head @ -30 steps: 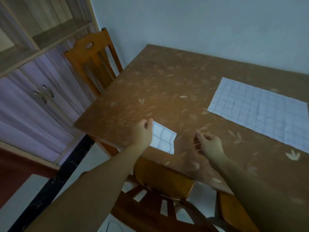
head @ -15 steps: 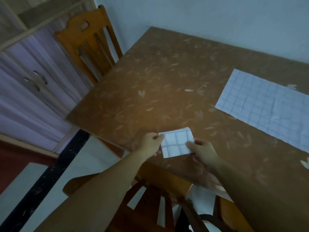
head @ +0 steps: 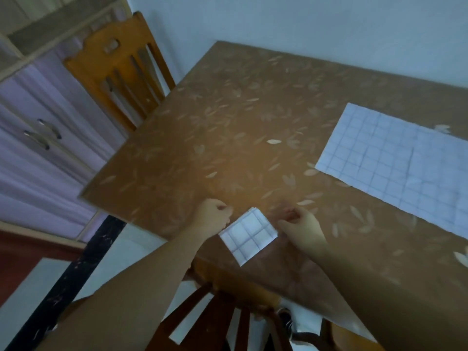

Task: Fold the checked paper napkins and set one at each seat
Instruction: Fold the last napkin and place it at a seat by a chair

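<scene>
Head view: folded checked napkin [head: 248,236] lies flat on the table [head: 228,138], close to the near edge, turned so its corners point diamond-wise. Small thick rectangle, white paper with thin dark grid lines; stacked layer edges show at its far corner.

Left hand [head: 214,219]: fingers curled into a fist, knuckles up, nothing between them. It sits just beside the napkin's left corner; contact cannot be told.

Right hand [head: 301,224]: fingers curled inward, thumb near forefinger, no paper pinched. It sits just beside the napkin's right corner. Both forearms are bare and reach in from the bottom of the frame.

Unfolded checked napkin [head: 395,168]: 1 large flat sheet at the right side of the table, well apart from the folded one, same grid, faint crease lines across it, running out of frame.

Tabletop: glossy brown, scattered pale leaf pattern, square corner at left.

Far chair [head: 119,69]: orange varnished wood, slatted back with a cut-out handhold, pushed to the table's left side. Near chair [head: 222,315]: darker wood, curved slats, below the near edge.

Cupboard [head: 50,153]: lilac doors, 2 metal bar handles, open wooden shelf above
</scene>
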`<state>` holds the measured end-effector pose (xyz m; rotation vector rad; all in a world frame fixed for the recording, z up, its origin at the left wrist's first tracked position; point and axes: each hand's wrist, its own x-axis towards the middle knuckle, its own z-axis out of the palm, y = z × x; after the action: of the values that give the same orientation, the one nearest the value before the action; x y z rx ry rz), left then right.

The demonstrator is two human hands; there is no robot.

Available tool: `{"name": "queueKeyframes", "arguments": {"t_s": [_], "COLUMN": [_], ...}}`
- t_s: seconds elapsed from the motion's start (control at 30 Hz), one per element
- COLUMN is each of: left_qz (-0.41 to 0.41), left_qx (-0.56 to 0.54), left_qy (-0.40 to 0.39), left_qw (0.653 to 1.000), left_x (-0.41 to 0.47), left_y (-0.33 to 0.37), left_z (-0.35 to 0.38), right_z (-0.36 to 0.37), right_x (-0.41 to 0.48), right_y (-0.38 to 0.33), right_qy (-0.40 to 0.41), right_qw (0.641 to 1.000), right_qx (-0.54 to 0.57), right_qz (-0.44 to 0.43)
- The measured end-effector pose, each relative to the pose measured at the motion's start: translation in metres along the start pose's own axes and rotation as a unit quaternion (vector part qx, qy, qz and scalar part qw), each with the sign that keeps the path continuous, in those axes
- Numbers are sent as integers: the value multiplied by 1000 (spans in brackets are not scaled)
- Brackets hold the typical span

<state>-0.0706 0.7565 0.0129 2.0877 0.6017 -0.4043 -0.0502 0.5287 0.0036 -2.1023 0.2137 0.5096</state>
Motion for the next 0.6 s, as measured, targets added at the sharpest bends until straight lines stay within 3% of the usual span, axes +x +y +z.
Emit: {"name": "queueKeyframes", "arguments": {"t_s": [0.23, 0.4, 0.6], "left_qz": [198, 270, 326], "left_qx": [43, 136, 316], "left_qy": [-49, -92, -115], "left_qw": [978, 949, 884], "left_x": [27, 35, 49], "left_y": [119, 168, 191], "left_z": [67, 135, 211], "right_z": [-109, -182, -205], "right_x": [28, 48, 59], "right_y": [32, 75, 113], "right_qy": [119, 183, 147], "right_qw": [990, 972, 933], "right_qx": [-77, -144, -320], "right_qz": [-22, 37, 68]}}
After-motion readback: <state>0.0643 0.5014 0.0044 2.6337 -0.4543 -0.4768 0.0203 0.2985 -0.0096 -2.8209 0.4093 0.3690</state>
